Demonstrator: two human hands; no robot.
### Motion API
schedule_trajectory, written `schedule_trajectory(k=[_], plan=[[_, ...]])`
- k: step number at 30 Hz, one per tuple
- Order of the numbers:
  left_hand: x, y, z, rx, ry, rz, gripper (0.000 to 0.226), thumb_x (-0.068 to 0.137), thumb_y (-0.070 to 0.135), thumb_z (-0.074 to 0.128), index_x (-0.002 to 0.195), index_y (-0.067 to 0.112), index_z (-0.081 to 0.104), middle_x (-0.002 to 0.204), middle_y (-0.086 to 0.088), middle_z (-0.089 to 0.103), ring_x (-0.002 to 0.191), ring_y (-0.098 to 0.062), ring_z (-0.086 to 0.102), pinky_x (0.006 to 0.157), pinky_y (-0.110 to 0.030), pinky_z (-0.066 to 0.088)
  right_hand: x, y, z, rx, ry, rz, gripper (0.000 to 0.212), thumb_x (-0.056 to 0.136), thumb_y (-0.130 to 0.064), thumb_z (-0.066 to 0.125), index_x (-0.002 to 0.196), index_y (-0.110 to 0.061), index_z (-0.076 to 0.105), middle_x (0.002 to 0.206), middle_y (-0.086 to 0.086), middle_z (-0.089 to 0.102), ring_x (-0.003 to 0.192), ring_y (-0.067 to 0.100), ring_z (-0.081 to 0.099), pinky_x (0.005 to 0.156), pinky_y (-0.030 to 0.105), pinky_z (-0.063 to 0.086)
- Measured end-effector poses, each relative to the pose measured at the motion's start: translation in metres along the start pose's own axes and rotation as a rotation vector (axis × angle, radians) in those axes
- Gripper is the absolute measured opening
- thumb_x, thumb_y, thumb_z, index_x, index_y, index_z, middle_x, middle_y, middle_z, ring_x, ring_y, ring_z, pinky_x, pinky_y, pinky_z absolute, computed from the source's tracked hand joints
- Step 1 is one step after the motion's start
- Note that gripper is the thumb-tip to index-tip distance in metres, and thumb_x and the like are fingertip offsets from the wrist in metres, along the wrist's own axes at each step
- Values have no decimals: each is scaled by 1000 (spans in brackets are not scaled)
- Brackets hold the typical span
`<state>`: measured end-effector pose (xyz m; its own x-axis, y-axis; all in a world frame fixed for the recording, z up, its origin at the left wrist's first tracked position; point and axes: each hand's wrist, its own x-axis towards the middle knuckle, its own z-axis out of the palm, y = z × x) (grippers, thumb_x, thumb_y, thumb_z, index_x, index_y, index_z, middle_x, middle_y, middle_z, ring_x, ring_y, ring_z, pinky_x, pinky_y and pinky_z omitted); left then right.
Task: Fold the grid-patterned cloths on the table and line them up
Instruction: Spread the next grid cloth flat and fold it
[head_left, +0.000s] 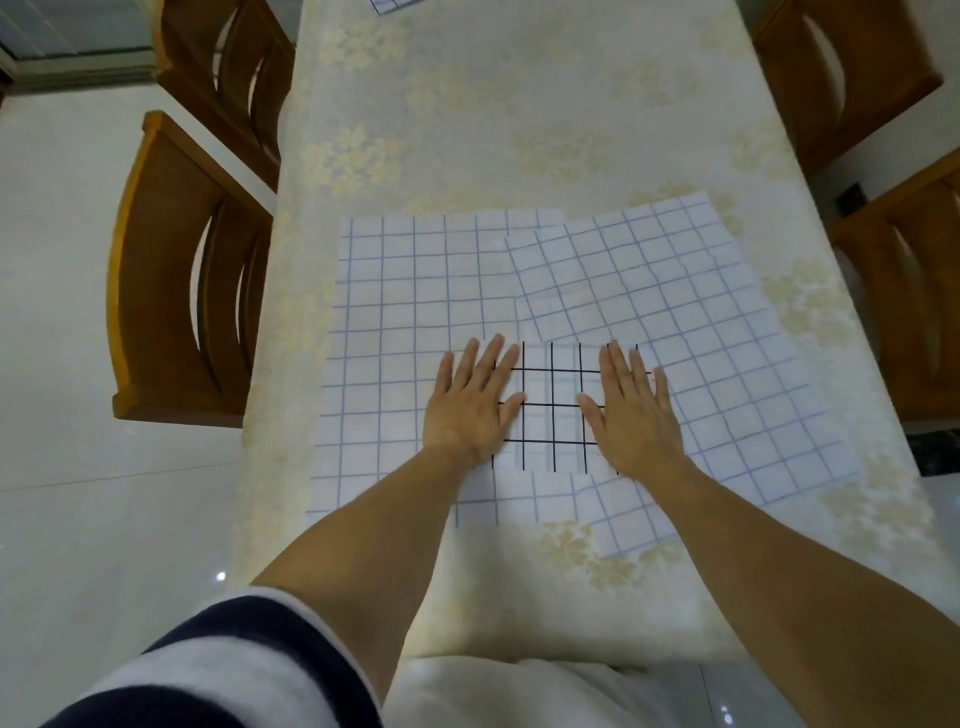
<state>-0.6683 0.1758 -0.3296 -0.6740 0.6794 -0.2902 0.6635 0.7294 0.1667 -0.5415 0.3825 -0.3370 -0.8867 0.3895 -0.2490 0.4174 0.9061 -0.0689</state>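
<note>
Two large white cloths with blue grid lines lie spread flat on the table: one on the left (405, 312), and one on the right (701, 332) turned at an angle and overlapping the first. On top of them, in the middle, sits a small folded cloth with black grid lines (553, 405). My left hand (470, 400) presses flat on its left edge, fingers spread. My right hand (636, 410) presses flat on its right edge. Neither hand grips anything. A corner of another grid cloth (387, 5) shows at the table's far end.
The table (519, 130) wears a cream floral tablecloth. Wooden chairs stand at the left (171, 270), far left (223, 67), right (904, 291) and far right (841, 73). Pale tiled floor lies to the left.
</note>
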Motion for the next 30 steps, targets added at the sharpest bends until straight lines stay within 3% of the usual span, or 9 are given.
schedule_trajectory(k=[5,8,10,15,17,22,25,28,30], plan=[[1,3,-13,15,79,121,67,109,45,21,162,15,-8,168,-3,-19,154,-26,-20,126,-48,-2,21,9,-18,136,206,-30,80,96,-63,42,154,-9,29,154,14,38,141,35,33,121,48,18],[10,15,-25,-102,39,304,75,105,41,49,162,11,11,170,-4,0,157,-25,-5,126,-45,9,50,10,-38,175,147,-100,71,86,-62,61,140,-17,51,132,9,57,125,30,46,113,42,27],[17,21,-32,-196,-103,266,96,93,51,65,162,15,10,170,-3,0,157,-25,-5,127,-46,6,65,6,-54,158,40,-78,62,80,-64,68,126,-22,58,116,2,63,116,27,49,103,40,32],[27,18,-29,-110,-275,151,135,72,69,76,161,21,-14,166,-6,-28,152,-29,-26,124,-45,-10,82,14,-83,150,-336,114,52,77,-63,74,100,-17,68,98,1,65,99,23,58,87,37,45],[29,18,-27,-126,-286,146,143,66,70,80,160,23,-18,164,-7,-32,151,-29,-28,124,-45,-12,76,25,-84,440,-284,188,45,81,-51,76,92,-8,73,87,1,69,84,19,62,73,30,48],[30,24,-25,-84,-286,106,150,60,74,82,158,26,-21,162,-10,-35,150,-32,-30,123,-47,-12,31,19,-79,1043,-52,420,36,87,-45,72,98,-11,70,95,4,70,89,18,64,78,27,51],[29,30,-25,-87,-293,82,147,62,73,80,158,29,-22,161,-10,-36,149,-35,-31,121,-49,-14,5,15,-66,1038,-76,457,28,90,-40,71,106,-17,69,91,-4,67,83,13,62,73,24,48],[30,39,-29,-60,-280,89,142,66,73,78,159,28,-20,161,-9,-37,148,-42,-30,122,-55,-11,-10,15,-57,874,-18,442,19,94,-32,68,91,-13,67,81,-1,66,79,19,60,63,24,44],[30,43,-31,-34,-236,110,139,68,75,75,160,23,-15,163,-8,-34,149,-40,-29,123,-54,-12,-13,13,-59,822,80,426,19,97,-28,63,99,-10,69,91,7,70,84,21,62,70,25,43]])
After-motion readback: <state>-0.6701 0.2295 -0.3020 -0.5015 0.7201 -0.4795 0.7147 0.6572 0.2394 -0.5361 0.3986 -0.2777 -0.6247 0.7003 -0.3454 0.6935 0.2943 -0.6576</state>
